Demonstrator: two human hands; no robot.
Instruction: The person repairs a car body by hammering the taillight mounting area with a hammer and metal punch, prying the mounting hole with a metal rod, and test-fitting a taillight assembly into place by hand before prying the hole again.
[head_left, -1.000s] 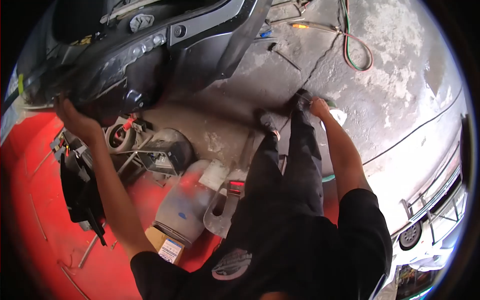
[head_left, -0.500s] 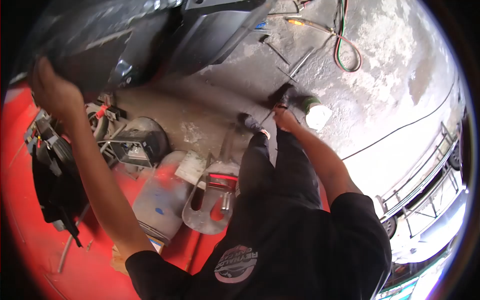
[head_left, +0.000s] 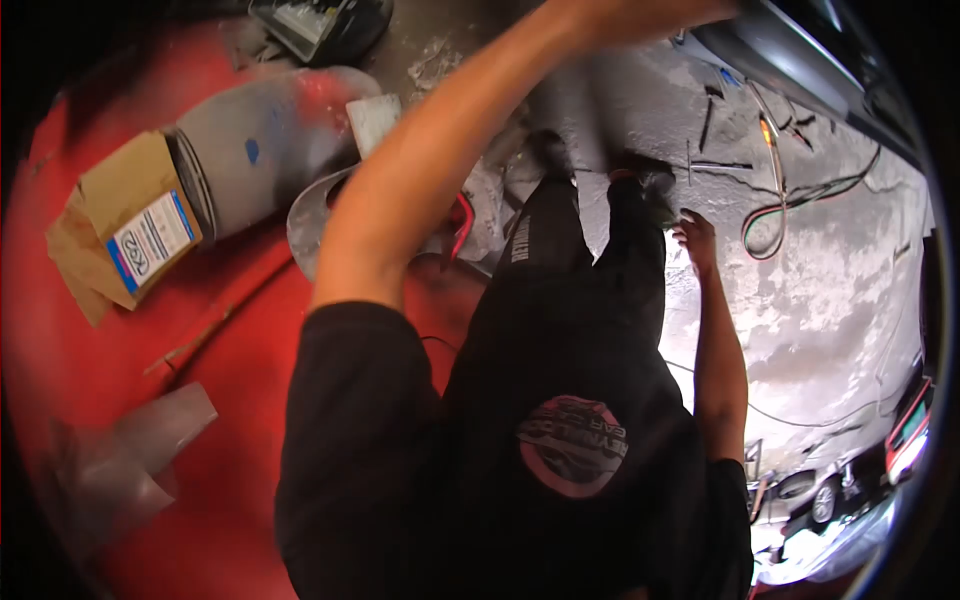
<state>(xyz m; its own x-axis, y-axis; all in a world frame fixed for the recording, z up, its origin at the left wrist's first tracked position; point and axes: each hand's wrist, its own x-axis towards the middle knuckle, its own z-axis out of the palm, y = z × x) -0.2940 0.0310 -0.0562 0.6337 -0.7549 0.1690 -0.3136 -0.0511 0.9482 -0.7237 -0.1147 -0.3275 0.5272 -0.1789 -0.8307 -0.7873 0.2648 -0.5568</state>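
My left hand (head_left: pixel 655 14) reaches across the top of the view, blurred, beside a dark car body panel (head_left: pixel 790 65). Its fingers are too smeared and cut off to make out, and whether it touches the panel is unclear. Lower down, my right hand (head_left: pixel 695 238) hangs over the grey floor beside my shoe (head_left: pixel 655 180), its fingers apart and nothing visible in them. A T-shaped metal tool (head_left: pixel 722 165) lies on the floor just above that hand.
Looped red and green hoses (head_left: pixel 765 235), an orange-handled tool (head_left: pixel 768 135) and a hammer (head_left: pixel 708 115) lie on the floor. At left are an opened cardboard box (head_left: pixel 135 215), a grey cylindrical tank (head_left: pixel 250 145) and red flooring (head_left: pixel 260 400). Vehicles (head_left: pixel 825 500) stand at lower right.
The view has turned, so the car panel now shows at the upper right. My left hand has swung from far left to the top. My right hand's fingers have spread.
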